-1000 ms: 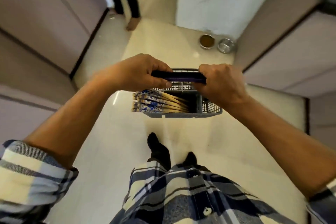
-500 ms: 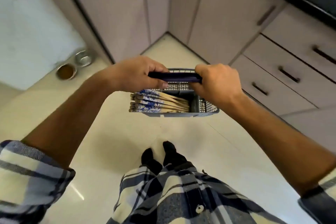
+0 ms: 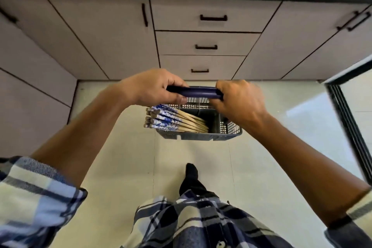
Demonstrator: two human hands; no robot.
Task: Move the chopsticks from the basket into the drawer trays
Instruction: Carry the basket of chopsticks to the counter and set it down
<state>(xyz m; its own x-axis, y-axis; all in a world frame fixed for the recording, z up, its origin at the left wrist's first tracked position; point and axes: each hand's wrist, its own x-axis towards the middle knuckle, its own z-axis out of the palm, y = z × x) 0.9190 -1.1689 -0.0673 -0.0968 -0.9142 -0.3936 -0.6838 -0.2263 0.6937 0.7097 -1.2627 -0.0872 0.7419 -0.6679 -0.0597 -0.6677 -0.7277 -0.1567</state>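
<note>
- left hand point(image 3: 149, 86) curling round the left end of the dark blue handle point(image 3: 193, 92), grip closing on it.
- chopsticks point(image 3: 173, 120) lying just below that hand, in the left part of the grey basket point(image 3: 201, 137); long axes running left to right, blue-and-white patterned ends sticking out past the left rim, plain wooden tips pointing inward.
- right hand point(image 3: 239, 102) gripping the handle's right end, farther from the chopsticks.
- hanging above the floor, facing three closed drawers point(image 3: 207, 43), none showing trays yet; likely needing a freed hand to pull one.
</note>
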